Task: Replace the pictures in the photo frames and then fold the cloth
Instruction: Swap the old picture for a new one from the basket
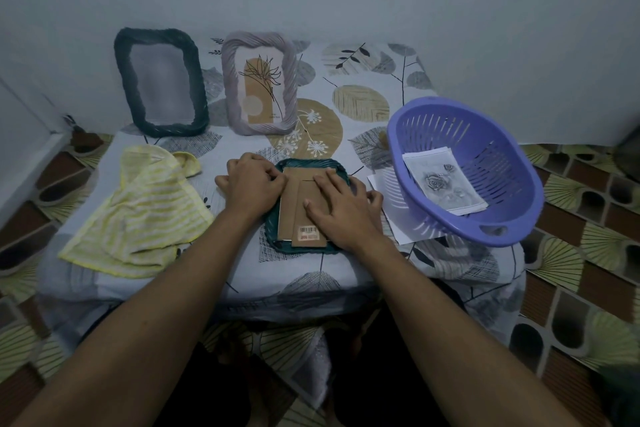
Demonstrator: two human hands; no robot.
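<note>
While both hands work on the teal frame [305, 163], which lies face down at the front middle of the worktop, its brown backing board [289, 204] faces up. The left hand [252, 184] sits at the frame's left rim, its grip narrow, with fingers curled tight and the tips meeting at the edge of the board. It seems to pinch a small tab or the board's edge there, though that detail is too small to tell. The right hand [343, 211] lies flat on the board with a wide grip, forefinger stretched toward the top. Its outer fingers bend down at the right rim, and I cannot tell if they hook it.

I judge the step in hand to be work on the back of this frame, opening or closing it; the picture does not settle which.

Two more frames lean against the wall, a dark frame [159, 128] and a mauve frame [259, 38] with a plant print. A rose picture [443, 184] waits in the purple basket [460, 222] on the right.

The next move calls for fingertip care at the tabs while the other hand steadies the frame. The yellow cloth [145, 208] lies crumpled to the left, not yet folded.
</note>
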